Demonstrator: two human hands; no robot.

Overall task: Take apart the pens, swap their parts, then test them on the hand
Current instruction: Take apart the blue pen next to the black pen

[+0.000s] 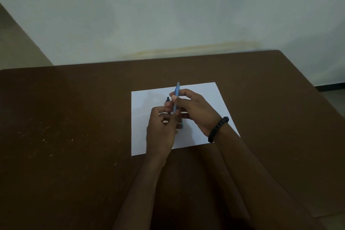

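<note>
head view: both hands meet over a white sheet of paper point(201, 99) lying on a brown table point(74, 117). the right hand point(194, 110) comes in from the right with its fingers curled and its thumb tip pressed against a blue pen point(176, 97), pinching it near the middle of the barrel. the blue pen stands nearly upright, tilted a little, its top end rising above the right hand's fingers and its lower end running down between the two hands. the left hand point(160, 132) sits just below and to the left of the right one, its fingers curled in narrowly toward the lower part of the blue pen; they appear to close around it, though the exact contact is blurred. a dark pen point(167, 100) pokes up just left of the blue pen, between the fingers of both hands; only its upper tip shows, and which hand grips it cannot be told. a small bluish piece shows under the left hand's fingers at the lower end of the pen, too blurred to tell what it is. a black beaded bracelet point(217, 129) circles the right wrist, over the paper's near right edge. both forearms reach back toward the camera across the table. beyond the hands rises a pale wall point(168, 15).
</note>
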